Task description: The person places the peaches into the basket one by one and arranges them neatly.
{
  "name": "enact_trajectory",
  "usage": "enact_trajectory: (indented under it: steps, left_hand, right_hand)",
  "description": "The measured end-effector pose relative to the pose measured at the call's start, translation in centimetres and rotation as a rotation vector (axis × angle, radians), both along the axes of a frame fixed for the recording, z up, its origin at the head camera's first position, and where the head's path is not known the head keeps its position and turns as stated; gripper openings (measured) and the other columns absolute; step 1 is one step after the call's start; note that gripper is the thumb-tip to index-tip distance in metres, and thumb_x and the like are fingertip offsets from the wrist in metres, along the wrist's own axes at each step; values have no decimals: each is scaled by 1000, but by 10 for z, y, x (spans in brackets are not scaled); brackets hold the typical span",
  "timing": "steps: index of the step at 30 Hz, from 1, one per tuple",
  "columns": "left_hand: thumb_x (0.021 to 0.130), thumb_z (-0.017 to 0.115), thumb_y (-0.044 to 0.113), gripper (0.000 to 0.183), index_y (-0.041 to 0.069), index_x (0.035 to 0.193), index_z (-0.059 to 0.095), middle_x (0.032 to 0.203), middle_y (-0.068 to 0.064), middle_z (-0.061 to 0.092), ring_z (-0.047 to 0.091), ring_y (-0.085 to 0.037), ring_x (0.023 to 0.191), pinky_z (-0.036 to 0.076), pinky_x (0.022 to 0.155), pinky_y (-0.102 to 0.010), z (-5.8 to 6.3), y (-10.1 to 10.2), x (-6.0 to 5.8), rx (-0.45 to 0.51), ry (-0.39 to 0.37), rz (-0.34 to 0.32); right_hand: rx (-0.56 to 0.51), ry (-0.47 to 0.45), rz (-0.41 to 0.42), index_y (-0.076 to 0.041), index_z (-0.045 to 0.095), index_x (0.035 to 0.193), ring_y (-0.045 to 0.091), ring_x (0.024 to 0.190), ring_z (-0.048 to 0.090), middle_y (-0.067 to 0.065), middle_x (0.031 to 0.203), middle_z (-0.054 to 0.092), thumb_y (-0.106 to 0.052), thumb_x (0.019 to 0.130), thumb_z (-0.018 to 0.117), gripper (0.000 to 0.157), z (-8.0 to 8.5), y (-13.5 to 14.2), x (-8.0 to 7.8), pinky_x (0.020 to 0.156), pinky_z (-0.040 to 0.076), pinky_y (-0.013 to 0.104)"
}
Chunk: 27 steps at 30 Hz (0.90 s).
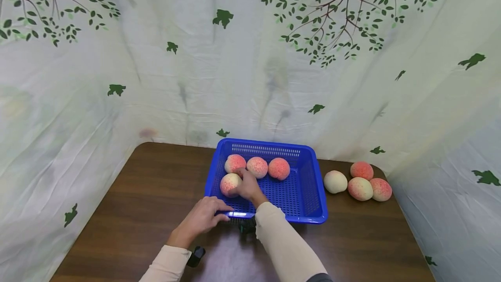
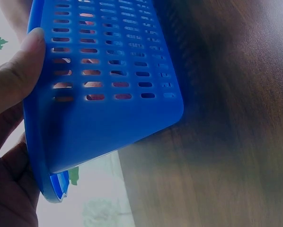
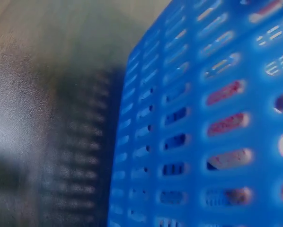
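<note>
A blue plastic basket (image 1: 307, 186) with slotted walls sits on the table. My left hand (image 1: 203, 216) grips its front rim near the left corner; in the left wrist view the thumb (image 2: 18, 71) lies over the rim on the outer side. Inside the basket, my right hand (image 1: 249, 185) holds a pale, pink-speckled peach (image 1: 230, 184) at the front left. Behind it, in a row, lie a peach (image 1: 235, 162), a second peach (image 1: 257, 167) and a redder peach (image 1: 279, 169). The right wrist view shows mostly the slotted basket wall (image 3: 193, 94); the right hand is largely hidden there.
Right of the basket, a cream-coloured peach (image 1: 335, 182), a red peach (image 1: 362, 170) and two pink-and-yellow peaches (image 1: 360, 189) lie close together on the brown wooden table (image 1: 156, 186). A white cloth (image 1: 235, 77) printed with leaves hangs behind the table and at its sides.
</note>
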<state>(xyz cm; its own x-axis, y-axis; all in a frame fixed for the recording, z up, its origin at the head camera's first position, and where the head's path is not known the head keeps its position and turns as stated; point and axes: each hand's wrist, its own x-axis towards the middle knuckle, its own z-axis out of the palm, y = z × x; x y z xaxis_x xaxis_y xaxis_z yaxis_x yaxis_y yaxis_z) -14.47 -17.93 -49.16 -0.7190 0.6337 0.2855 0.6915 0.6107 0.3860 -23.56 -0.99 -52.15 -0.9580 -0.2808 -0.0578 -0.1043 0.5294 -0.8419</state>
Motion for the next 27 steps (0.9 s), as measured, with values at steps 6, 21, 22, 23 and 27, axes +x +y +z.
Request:
enact_trajectory:
  steps: [6, 21, 22, 23, 27]
  left_hand:
    - [76, 78, 14, 19, 10, 95, 77, 88, -1, 73, 65, -17, 82, 51, 74, -32, 0, 3, -1, 5, 4, 1]
    - [78, 78, 14, 18, 9, 95, 77, 89, -1, 73, 66, -18, 83, 51, 75, -34, 2, 3, -1, 3, -18, 4]
    - [78, 78, 14, 18, 9, 95, 77, 88, -1, 73, 67, -17, 83, 52, 74, -34, 2, 3, -1, 7, -13, 1]
    - [77, 78, 13, 18, 9, 94, 77, 88, -1, 73, 67, -17, 82, 52, 74, -34, 2, 4, -1, 11, -13, 1]
    - [77, 79, 13, 19, 8, 95, 77, 88, -2, 74, 67, -16, 82, 52, 74, -34, 2, 5, -2, 20, -23, 1]
  right_hand:
    - [-40, -30, 11, -2, 54, 125, 34, 116, 52, 18, 123, 57, -13, 67, 86, 67, 2, 13, 1, 99, 41, 48]
    - [-237, -127, -58, -5, 47, 136, 39, 123, 48, 20, 134, 49, -10, 77, 80, 68, 25, 71, 2, 96, 44, 52]
    - [-247, -124, -68, -5, 47, 136, 39, 123, 48, 20, 134, 49, -10, 78, 80, 68, 27, 76, 1, 96, 44, 52]
    - [-251, -112, -81, -5, 47, 136, 39, 122, 49, 20, 133, 49, -10, 77, 80, 67, 28, 82, 1, 96, 44, 52]
    - [-278, -56, -138, -2, 49, 135, 40, 122, 50, 23, 133, 51, -8, 78, 79, 64, 36, 107, 0, 96, 45, 52]
